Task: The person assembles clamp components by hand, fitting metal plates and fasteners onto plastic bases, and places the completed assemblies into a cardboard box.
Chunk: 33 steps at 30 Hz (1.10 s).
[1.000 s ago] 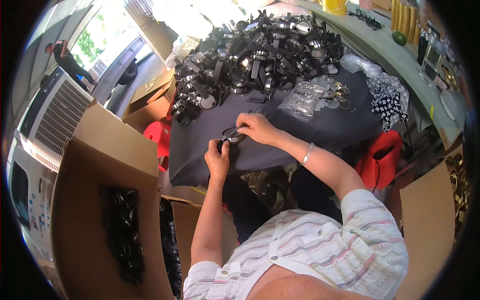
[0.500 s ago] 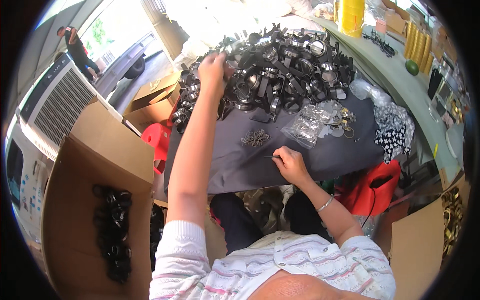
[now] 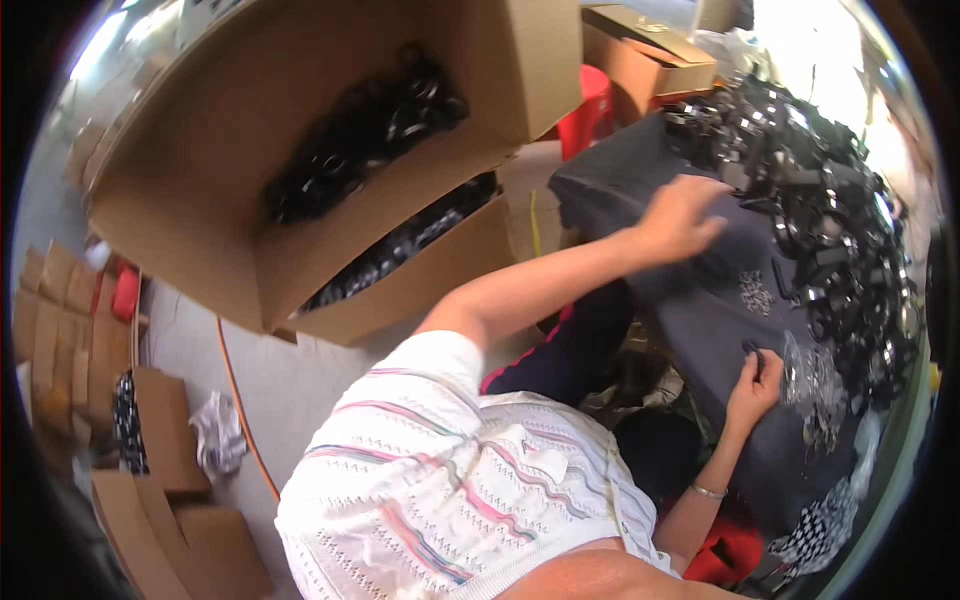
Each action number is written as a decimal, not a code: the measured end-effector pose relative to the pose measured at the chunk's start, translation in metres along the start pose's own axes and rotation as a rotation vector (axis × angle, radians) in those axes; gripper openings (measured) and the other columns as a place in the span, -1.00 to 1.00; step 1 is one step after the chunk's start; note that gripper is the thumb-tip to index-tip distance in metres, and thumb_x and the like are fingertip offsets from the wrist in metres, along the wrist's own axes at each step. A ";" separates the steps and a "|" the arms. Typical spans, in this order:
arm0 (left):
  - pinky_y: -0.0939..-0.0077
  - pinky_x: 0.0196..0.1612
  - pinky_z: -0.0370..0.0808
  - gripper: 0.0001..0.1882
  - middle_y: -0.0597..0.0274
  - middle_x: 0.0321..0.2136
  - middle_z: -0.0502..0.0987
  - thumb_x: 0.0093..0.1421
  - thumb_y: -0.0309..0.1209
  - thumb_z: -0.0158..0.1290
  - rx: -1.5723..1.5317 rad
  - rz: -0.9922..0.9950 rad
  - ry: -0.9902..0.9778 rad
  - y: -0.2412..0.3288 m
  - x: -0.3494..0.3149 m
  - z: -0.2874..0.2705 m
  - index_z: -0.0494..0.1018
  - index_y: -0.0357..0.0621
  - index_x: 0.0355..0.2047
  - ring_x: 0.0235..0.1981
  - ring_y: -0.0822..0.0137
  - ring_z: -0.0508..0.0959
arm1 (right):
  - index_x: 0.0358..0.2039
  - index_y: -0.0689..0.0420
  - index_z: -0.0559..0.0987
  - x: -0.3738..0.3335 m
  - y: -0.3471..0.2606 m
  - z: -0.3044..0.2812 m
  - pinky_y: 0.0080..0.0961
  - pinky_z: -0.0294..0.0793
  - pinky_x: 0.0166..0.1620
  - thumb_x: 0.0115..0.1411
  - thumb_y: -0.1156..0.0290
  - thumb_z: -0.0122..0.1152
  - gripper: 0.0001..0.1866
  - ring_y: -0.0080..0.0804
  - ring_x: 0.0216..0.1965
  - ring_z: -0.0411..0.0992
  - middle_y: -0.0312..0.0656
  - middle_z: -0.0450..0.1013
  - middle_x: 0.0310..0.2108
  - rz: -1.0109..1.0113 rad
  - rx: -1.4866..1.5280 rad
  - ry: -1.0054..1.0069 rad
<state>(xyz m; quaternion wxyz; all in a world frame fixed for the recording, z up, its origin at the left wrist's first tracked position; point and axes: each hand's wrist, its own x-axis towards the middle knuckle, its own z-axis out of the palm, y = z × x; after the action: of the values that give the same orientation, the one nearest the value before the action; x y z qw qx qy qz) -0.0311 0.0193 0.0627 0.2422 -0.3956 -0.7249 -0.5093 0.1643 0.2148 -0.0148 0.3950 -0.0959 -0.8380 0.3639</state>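
Note:
My left hand (image 3: 682,214) hovers with fingers spread over the dark cloth-covered table (image 3: 620,180), just short of a big pile of black straps and buckles (image 3: 815,190); nothing shows in it. My right hand (image 3: 754,388) rests at the table's near edge and pinches a small dark piece (image 3: 753,352). Between the hands lies a small heap of tiny metal parts (image 3: 756,292). A clear plastic bag of parts (image 3: 812,378) lies right beside my right hand.
A large open cardboard box (image 3: 330,230) holding black strap pieces (image 3: 365,140) stands to my left. A red stool (image 3: 590,105) and more boxes (image 3: 645,55) sit beyond it. Flattened cardboard (image 3: 150,450), an orange cable (image 3: 240,400) and crumpled plastic (image 3: 215,440) lie on the floor.
My head has turned left, bringing the big box into view. My left hand has pulled back from the strap pile onto the open cloth. My right hand stays at the near edge.

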 end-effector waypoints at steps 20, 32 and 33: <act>0.11 -0.08 0.39 -0.53 -0.18 -0.19 0.45 0.08 -0.16 -0.07 1.120 -1.233 0.475 -0.150 -0.223 -0.452 0.32 -0.07 -0.02 -0.14 -0.07 0.46 | -0.26 0.25 0.44 0.014 0.001 0.007 -0.73 0.25 -0.37 0.12 0.59 0.03 -0.85 -0.68 -0.46 0.23 -0.36 0.32 -0.47 0.073 -0.020 -0.119; 0.13 -0.19 0.42 -0.70 -0.10 -0.33 0.51 0.02 -0.26 0.03 1.339 -1.109 0.107 -0.147 -0.205 -0.502 0.50 -0.25 -0.35 -0.23 -0.06 0.49 | -0.26 0.25 0.44 0.025 -0.023 -0.012 -0.38 0.31 -0.46 -0.01 0.56 0.12 -0.76 -0.28 -0.63 0.29 -0.07 0.35 -0.63 0.140 -0.354 -0.179; 0.16 -0.18 0.42 -0.62 -0.12 -0.31 0.50 0.00 -0.16 0.05 1.225 -1.204 0.120 -0.152 -0.201 -0.496 0.50 -0.24 -0.32 -0.22 -0.05 0.49 | -0.26 0.24 0.45 0.028 -0.018 -0.006 -0.39 0.30 -0.46 0.00 0.55 0.11 -0.76 -0.30 -0.64 0.29 -0.07 0.35 -0.64 0.118 -0.363 -0.185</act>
<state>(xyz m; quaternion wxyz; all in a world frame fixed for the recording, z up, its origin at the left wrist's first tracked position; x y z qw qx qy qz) -0.0667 -0.5336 0.0086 0.1395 0.2843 -0.9443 -0.0900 0.1526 0.2174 0.0169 0.2705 -0.1806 -0.9155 0.2369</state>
